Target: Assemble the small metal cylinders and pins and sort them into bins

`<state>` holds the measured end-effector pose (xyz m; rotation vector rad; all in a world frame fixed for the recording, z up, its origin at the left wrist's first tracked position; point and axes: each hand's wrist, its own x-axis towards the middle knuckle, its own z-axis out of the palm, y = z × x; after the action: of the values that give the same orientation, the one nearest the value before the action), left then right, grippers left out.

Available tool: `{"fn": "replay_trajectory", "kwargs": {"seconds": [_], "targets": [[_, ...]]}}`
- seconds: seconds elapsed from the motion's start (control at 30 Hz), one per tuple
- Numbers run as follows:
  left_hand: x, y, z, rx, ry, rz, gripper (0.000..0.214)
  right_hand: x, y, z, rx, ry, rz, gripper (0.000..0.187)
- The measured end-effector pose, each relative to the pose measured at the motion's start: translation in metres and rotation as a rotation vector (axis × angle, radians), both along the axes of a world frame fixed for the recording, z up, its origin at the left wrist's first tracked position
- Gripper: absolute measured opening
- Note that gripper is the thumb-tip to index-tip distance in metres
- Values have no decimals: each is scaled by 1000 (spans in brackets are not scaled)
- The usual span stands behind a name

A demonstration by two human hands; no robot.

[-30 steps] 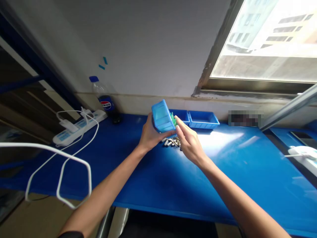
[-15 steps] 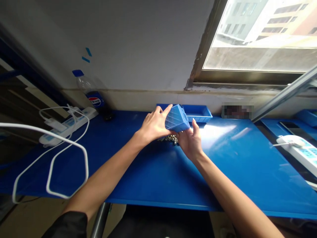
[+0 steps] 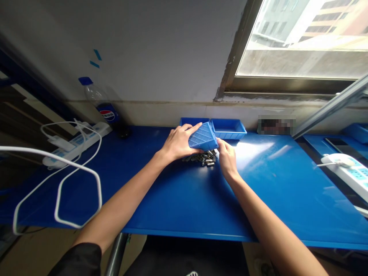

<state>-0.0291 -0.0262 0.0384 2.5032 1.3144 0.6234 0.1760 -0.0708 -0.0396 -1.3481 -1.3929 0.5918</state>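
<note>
Near the centre of the frame, a blue bin (image 3: 203,137), tilted, ribbed side toward the camera. Clasped at its left by the left hand (image 3: 178,142); touched at its lower right corner by the curled right hand (image 3: 227,154), impossible to tell whether pinching. Just below in the frame, small metal parts (image 3: 209,158) heaped on the blue table (image 3: 184,205). At left, a bottle (image 3: 107,114).

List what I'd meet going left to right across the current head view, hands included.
White power strip → Pepsi bottle → left hand → tilted blue bin → right hand → second white power strip.
</note>
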Motion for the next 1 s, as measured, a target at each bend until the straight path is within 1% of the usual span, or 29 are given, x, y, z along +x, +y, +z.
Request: {"fn": "replay_trajectory", "kwargs": {"seconds": [0.1,0.2,0.3,0.4,0.47,0.57,0.63,0.7,0.77,0.83,0.9,0.93,1.0], "targets": [[3,1,1,12,73,-10,100,3,-2,6,-39,103,-122,45],[7,0,1,-2,146,-35,94,4,-1,7,-41,107,-167,45],[8,-1,-1,2,158,-65,89,6,2,2,-37,106,-163,43],[5,-1,-1,8,93,-72,89,8,5,-3,-20,147,-129,41],[-1,1,1,2,12,-69,89,9,5,-3,5,170,-119,41],[-12,3,6,-12,-179,-67,86,7,3,1,33,151,-110,39],[-20,4,8,-30,-343,-65,83,3,1,5,38,89,-87,37],[-26,3,5,-65,-517,-33,78,-2,-2,8,45,-12,-54,35],[-31,-1,-1,-112,-685,38,76,-8,-4,11,92,-138,-24,33],[-35,-5,-9,-149,-826,124,77,-15,-7,16,189,-252,-20,32],[-38,-9,-17,-153,-934,205,78,-22,-8,23,290,-326,-3,30],[-40,-10,-21,-141,-972,247,77,-26,-7,28,322,-350,30,30],[-43,-10,-27,-105,-1013,341,76,-38,-5,39,335,-396,153,29]]}}
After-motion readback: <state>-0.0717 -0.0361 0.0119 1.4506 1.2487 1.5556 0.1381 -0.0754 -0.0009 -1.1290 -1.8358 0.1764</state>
